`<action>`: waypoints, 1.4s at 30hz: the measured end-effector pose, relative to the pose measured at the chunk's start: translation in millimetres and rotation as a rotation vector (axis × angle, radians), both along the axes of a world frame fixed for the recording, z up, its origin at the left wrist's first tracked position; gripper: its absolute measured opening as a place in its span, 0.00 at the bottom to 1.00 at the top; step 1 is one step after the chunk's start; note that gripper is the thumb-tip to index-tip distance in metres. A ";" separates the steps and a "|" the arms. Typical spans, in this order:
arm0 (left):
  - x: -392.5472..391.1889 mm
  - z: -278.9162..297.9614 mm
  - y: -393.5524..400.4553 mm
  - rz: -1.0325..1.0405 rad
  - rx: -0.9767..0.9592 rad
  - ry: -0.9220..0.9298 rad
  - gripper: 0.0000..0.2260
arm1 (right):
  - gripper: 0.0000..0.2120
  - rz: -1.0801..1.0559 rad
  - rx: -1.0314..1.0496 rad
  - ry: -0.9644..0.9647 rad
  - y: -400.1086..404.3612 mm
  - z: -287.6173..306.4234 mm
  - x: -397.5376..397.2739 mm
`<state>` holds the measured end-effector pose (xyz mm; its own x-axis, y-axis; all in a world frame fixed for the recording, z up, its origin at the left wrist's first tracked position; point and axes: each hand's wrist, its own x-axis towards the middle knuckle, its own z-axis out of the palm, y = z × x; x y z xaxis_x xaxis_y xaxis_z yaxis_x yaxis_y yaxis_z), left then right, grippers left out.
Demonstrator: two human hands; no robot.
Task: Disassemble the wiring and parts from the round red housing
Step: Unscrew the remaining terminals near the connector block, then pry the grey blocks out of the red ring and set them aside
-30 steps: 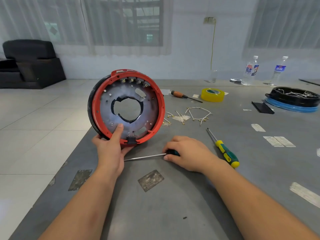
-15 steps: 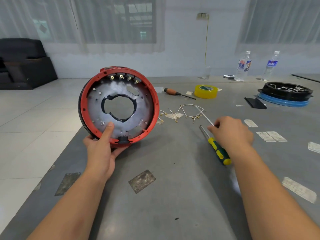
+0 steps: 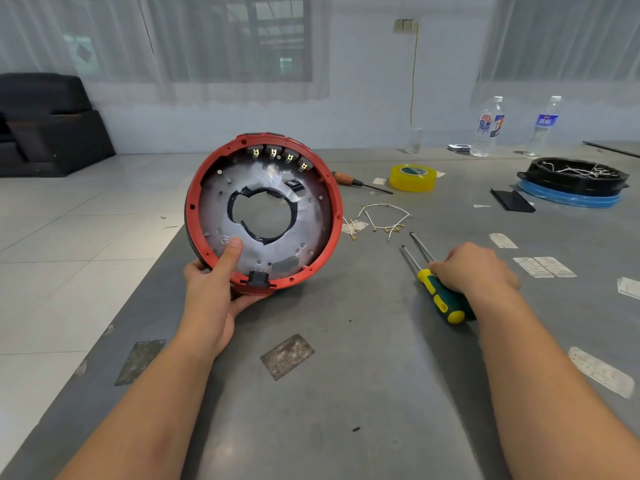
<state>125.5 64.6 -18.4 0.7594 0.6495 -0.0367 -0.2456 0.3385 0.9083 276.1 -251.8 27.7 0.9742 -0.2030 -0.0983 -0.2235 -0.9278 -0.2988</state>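
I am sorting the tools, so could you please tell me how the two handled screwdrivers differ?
The green-and-yellow-handled screwdriver lies near, under the right hand; the orange wooden-handled screwdriver lies far, untouched, beside the yellow tape roll. Both rest flat on the grey table.

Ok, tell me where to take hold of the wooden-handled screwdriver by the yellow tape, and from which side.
Grip the wooden-handled screwdriver by its thick orange handle, the end nearest the red housing. It lies flat on the table, thin shaft pointing toward the tape, so come down from above with fingers across the handle.
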 end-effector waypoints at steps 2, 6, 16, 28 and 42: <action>-1.3 1.3 -1.3 -0.011 0.006 0.001 0.42 | 0.21 0.001 -0.028 -0.027 1.3 2.5 -2.6; -3.7 3.9 -4.5 -0.048 -0.009 0.005 0.42 | 0.22 0.263 0.087 -0.424 18.6 4.8 -10.5; -12.1 9.2 -8.4 -0.231 0.127 0.169 0.39 | 0.30 0.650 0.932 -0.390 72.4 -8.3 -45.8; -14.4 11.3 -11.8 0.085 0.688 0.168 0.25 | 0.23 0.513 0.957 -0.126 59.1 -4.3 -38.3; -21.7 3.2 -17.6 -0.012 0.595 -0.003 0.16 | 0.36 0.509 0.564 -0.047 59.3 -0.3 -37.4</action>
<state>103.8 47.0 -15.1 0.7665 0.5490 0.3332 -0.2481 -0.2254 0.9421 238.6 -192.5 27.4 0.9399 0.3414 -0.0100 0.2161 -0.6171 -0.7567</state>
